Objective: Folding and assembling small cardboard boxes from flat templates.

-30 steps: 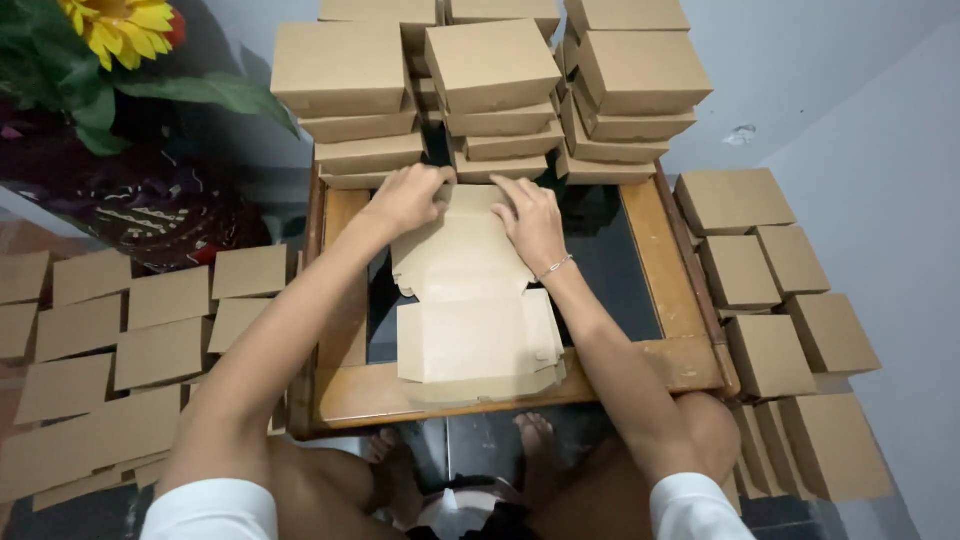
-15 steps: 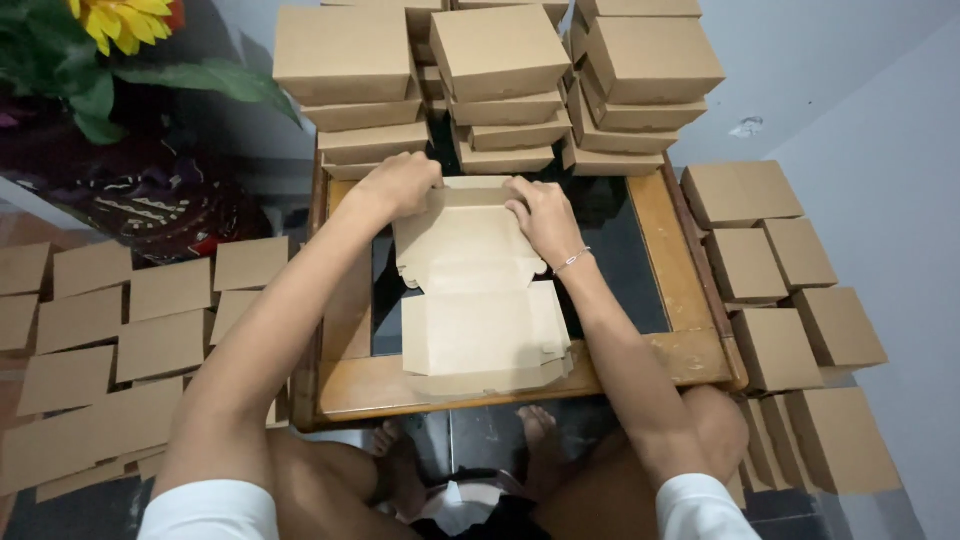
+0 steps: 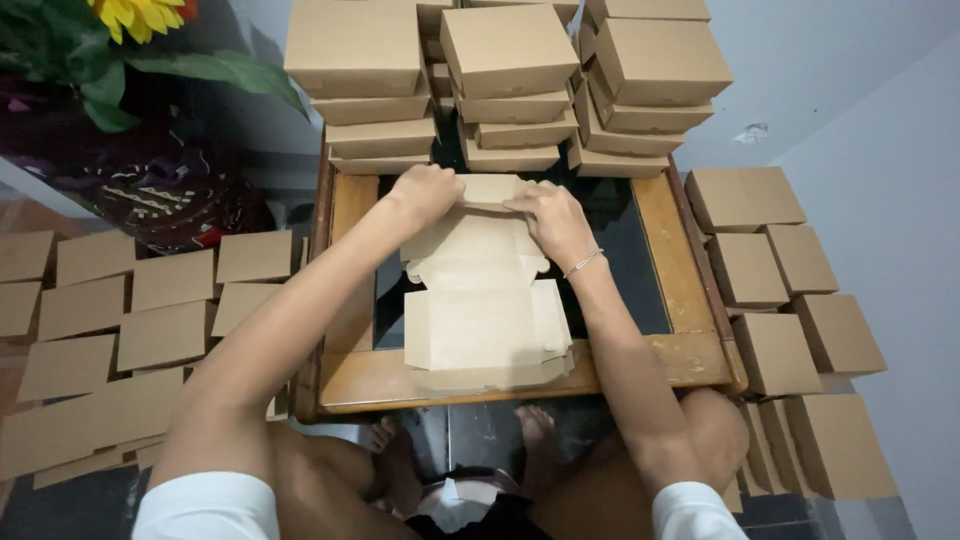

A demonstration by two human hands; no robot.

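Item: flat-cut kraft cardboard box blank (image 3: 487,300), partly folded.
View: head camera, looking down.
Position: middle of low wooden table with dark glass top (image 3: 690,300), near edge of blank reaching the table's front rail.
Left hand (image 3: 428,192): fingers curled, pressing down on far flap, left corner.
Right hand (image 3: 552,215): fingers bent over same flap, right corner; thin bracelet at wrist.
Handling, judged: light, thin, stiff along panels, soft at score lines; easily creased or torn at tabs; not slippery.
Hold, judged: best at flap edges and corners, beside the creases.
Look: plain brown, matte, scalloped locking tabs mid-sheet, side walls low and half raised.
Nearby: stacks of finished boxes (image 3: 510,80) behind; flat blanks (image 3: 120,310) left; closed boxes (image 3: 790,300) right; sunflower (image 3: 140,15) upper left.
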